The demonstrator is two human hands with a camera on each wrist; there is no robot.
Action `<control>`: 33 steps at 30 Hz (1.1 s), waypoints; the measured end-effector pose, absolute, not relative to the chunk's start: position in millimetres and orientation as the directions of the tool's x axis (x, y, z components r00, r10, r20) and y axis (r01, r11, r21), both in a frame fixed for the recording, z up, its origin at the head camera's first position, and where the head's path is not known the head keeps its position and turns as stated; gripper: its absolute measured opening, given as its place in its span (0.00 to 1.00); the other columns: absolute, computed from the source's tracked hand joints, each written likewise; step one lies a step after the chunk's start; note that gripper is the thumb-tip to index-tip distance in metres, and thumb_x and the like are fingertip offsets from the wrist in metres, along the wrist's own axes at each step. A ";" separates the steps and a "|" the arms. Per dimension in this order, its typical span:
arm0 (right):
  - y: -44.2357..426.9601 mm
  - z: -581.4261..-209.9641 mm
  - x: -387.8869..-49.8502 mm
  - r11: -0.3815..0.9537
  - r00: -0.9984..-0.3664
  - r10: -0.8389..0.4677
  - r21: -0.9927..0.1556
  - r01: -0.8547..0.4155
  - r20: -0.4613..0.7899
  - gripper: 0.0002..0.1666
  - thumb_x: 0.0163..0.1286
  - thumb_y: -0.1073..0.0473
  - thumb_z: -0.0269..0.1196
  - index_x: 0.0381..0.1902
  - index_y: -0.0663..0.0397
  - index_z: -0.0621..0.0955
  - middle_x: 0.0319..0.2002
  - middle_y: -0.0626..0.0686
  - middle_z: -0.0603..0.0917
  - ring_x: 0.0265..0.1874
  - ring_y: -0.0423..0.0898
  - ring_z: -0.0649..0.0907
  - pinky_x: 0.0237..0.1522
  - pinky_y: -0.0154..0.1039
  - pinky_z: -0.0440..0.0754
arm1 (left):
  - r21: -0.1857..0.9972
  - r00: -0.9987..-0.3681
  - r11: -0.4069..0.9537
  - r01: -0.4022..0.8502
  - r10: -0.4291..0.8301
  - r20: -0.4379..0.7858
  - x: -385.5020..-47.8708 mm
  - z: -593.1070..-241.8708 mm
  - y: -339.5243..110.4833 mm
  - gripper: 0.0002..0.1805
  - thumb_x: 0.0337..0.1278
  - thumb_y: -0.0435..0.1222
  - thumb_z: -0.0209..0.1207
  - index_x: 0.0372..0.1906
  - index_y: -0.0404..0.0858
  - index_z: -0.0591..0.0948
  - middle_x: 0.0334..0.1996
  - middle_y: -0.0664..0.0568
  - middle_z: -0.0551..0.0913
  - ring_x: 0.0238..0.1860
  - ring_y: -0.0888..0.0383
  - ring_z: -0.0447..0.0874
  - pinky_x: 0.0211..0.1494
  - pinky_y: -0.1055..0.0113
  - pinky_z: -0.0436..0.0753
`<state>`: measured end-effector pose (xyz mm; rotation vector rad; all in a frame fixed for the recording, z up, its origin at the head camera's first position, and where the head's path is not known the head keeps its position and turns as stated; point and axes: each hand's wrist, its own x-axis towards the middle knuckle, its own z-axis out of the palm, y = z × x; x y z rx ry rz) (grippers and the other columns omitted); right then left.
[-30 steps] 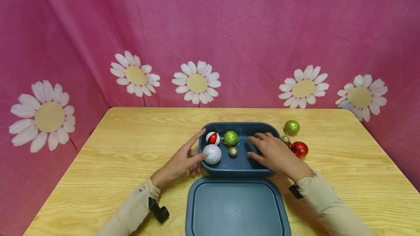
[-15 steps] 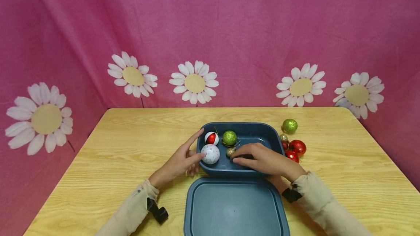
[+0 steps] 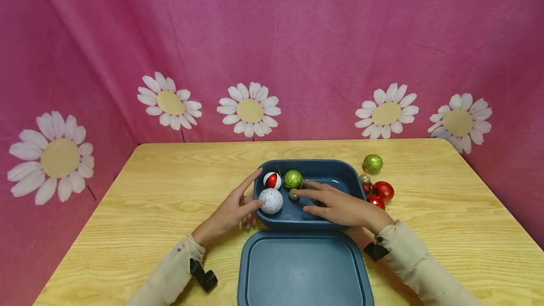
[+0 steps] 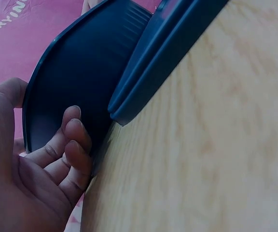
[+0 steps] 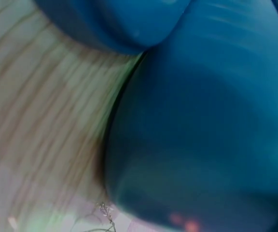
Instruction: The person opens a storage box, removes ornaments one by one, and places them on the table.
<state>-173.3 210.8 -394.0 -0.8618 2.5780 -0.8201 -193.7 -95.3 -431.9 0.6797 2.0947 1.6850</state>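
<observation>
Gold glitter bauble (image 3: 294, 195) is sitting in the dark blue box (image 3: 306, 224), right by the index fingertip of the right hand (image 3: 344, 204), so that's easily the nearer of the two hands. Can't tell if they're actually touching. It's round, so no long axis to speak of; the box's runs left to right, and the bauble is left of that hand, with the green glitter bauble (image 3: 293, 179) just beyond it and the white speckled ball (image 3: 270, 200) on its far left side. Right hand's fingers are spread, nothing gripped. Left hand (image 3: 233, 209) looks loose too, fingers apart around the box's left end, thumb by the white speckled ball.
</observation>
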 end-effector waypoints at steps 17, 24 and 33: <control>212.3 -396.4 -175.3 0.638 -0.770 -0.636 -0.591 -0.493 -0.045 0.23 0.78 0.49 0.54 0.65 0.48 0.78 0.70 0.60 0.69 0.71 0.62 0.65 0.67 0.65 0.63 | 0.971 -0.817 0.176 0.160 0.576 0.031 -194.7 -433.6 -95.1 0.40 0.72 0.37 0.56 0.79 0.58 0.51 0.18 0.38 0.79 0.16 0.50 0.77 0.21 0.62 0.82; 212.8 -396.7 -175.4 0.636 -0.775 -0.631 -0.596 -0.491 -0.035 0.23 0.77 0.47 0.56 0.66 0.43 0.78 0.74 0.59 0.64 0.73 0.60 0.62 0.68 0.64 0.62 | 0.974 -0.816 0.169 0.150 0.578 0.026 -195.1 -432.2 -95.0 0.40 0.72 0.37 0.56 0.79 0.59 0.51 0.18 0.37 0.79 0.15 0.50 0.77 0.21 0.62 0.81; 213.1 -395.9 -175.6 0.629 -0.752 -0.657 -0.586 -0.512 -0.048 0.22 0.78 0.50 0.54 0.67 0.44 0.77 0.67 0.53 0.74 0.68 0.56 0.69 0.67 0.62 0.65 | 0.979 -0.815 0.150 0.137 0.579 0.025 -194.3 -432.4 -95.4 0.40 0.72 0.38 0.56 0.80 0.59 0.50 0.18 0.37 0.79 0.16 0.50 0.77 0.21 0.62 0.81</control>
